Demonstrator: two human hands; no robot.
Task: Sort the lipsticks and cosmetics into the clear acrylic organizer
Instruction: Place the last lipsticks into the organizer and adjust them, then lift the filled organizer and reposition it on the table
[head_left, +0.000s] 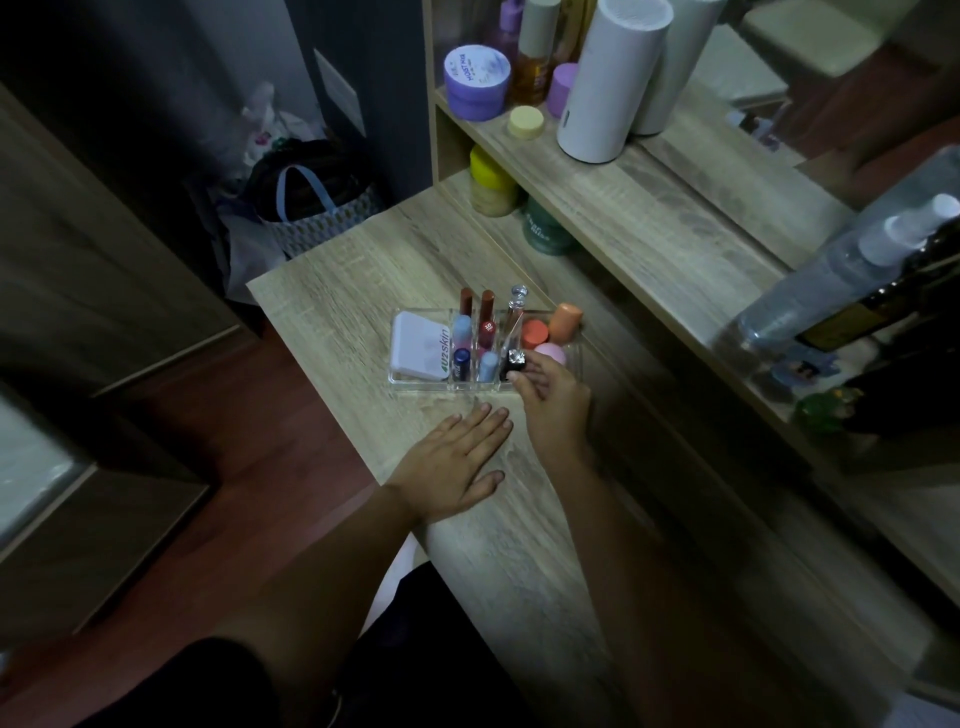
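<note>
My right hand (551, 400) is pinching a black lipstick with a silvery cap (514, 362), easing it into the near slot of the clear acrylic organizer (415, 385), which sits mid-desk at about 12 o'clock from my hands. My left hand (451, 461) lies flat and empty on the desk (322, 312). I reckon the trick is keeping it upright, dropping it straight and not bumping the light blue tube (488, 365) at 9 o'clock. Readable stuff: the white compact (420, 345) says "uzskin", and the purple jar (476, 79) on the shelf says "MOIST MIX", I think.
</note>
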